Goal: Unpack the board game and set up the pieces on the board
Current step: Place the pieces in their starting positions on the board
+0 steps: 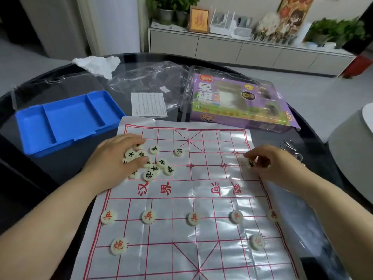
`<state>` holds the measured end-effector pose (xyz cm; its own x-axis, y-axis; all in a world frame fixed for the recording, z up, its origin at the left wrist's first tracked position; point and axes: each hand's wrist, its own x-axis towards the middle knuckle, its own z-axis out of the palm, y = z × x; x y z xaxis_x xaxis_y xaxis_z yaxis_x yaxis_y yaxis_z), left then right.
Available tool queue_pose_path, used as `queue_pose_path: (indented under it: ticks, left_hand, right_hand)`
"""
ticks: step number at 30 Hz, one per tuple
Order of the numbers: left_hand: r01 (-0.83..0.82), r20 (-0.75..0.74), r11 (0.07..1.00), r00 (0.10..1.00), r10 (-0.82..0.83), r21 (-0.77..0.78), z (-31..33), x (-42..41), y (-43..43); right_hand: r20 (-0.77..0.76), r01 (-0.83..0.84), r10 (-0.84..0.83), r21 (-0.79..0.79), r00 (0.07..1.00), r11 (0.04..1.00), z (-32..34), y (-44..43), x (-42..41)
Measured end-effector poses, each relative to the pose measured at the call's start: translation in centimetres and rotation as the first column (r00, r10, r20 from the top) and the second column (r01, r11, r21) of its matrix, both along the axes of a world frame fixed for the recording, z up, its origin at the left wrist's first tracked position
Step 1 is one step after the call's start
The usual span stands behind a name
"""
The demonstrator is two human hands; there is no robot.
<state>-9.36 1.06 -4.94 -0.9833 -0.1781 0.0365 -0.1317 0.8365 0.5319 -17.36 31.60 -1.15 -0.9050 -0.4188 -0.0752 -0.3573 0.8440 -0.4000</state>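
**Black pieces in hand, red side partly laid**

Rests the left hand (119, 156) palm down on the heap of black-lettered pieces (155, 168) at the board's far left. Fingers loose and half spread, thumb against the heap, no clear grip on any piece.

Pinches one black-lettered piece (250, 163) between thumb and curled fingertips of the right hand (276, 164), low over the board's far right edge.

Has the board (201, 201) spread on the dark table (60, 170), close to the body: a glossy, creased white sheet with a red grid. Reads 汉界 and 楚河 in red across the middle.

Shows five red 兵 pieces (194, 218) in a row on the near half, with two red 炮 pieces (118, 245) nearer still, one towards each side. Leaves a lone black piece (179, 151) just right of the heap.

Beyond the board: a blue tray (68, 122), a printed leaflet (148, 105) and a purple box (238, 102), its large characters too blurred to read.
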Motion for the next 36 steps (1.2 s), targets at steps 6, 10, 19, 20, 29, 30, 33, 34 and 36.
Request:
queue_pose_path:
  ticks: [6, 10, 19, 20, 29, 30, 33, 34, 36]
  left_hand:
    - [-0.042, 0.005, 0.998, 0.999, 0.042, 0.049, 0.4, 0.1, 0.3]
    - [-0.068, -0.011, 0.996, 0.998, 0.068, 0.062, 0.5, 0.1, 0.5]
    - [-0.064, -0.017, 0.996, 0.998, 0.065, 0.066, 0.5, 0.3, 0.6]
    - [-0.058, -0.027, 0.996, 0.998, 0.060, 0.070, 0.5, 0.4, 0.7]
    - [-0.048, -0.147, 0.999, 0.988, 0.050, 0.017, 1.6, 2.3, 0.1]
    - [-0.051, -0.147, 0.999, 0.988, 0.051, 0.002, 1.7, 2.7, 0.1]
    - [-0.040, -0.119, 0.999, 0.992, 0.035, -0.032, 1.5, 3.9, 0.0]
    - [-0.035, -0.119, 0.999, 0.992, 0.032, -0.021, 1.4, 4.2, -0.1]
    - [-0.041, -0.134, 0.999, 0.990, 0.044, 0.022, 1.0, 4.7, -0.2]
  right_hand:
    - [-0.019, 0.023, -0.025, -0.074, 1.000, 0.997, -0.5, 0.4, 0.3]
    - [-0.027, 0.072, -0.075, -0.106, 0.997, 0.992, -0.6, 1.0, 0.2]
    - [-0.040, 0.069, -0.072, -0.060, 0.997, 0.996, -0.7, 1.2, 0.4]
    - [-0.039, 0.071, -0.073, -0.049, 0.997, 0.996, -0.7, 1.2, 0.3]
    - [-0.080, -0.020, 0.016, -0.049, 0.997, 0.999, 1.7, -0.9, 1.1]
    - [-0.078, -0.063, 0.059, -0.055, 0.995, 0.996, 1.8, -1.9, 1.2]
    - [-0.065, -0.191, 0.188, -0.058, 0.980, 0.980, 1.4, -5.8, 1.2]
    - [-0.071, -0.221, 0.218, -0.044, 0.973, 0.974, 1.1, -7.2, 1.1]
    - [-0.076, -0.257, 0.254, -0.030, 0.964, 0.966, 0.4, -9.5, 0.7]
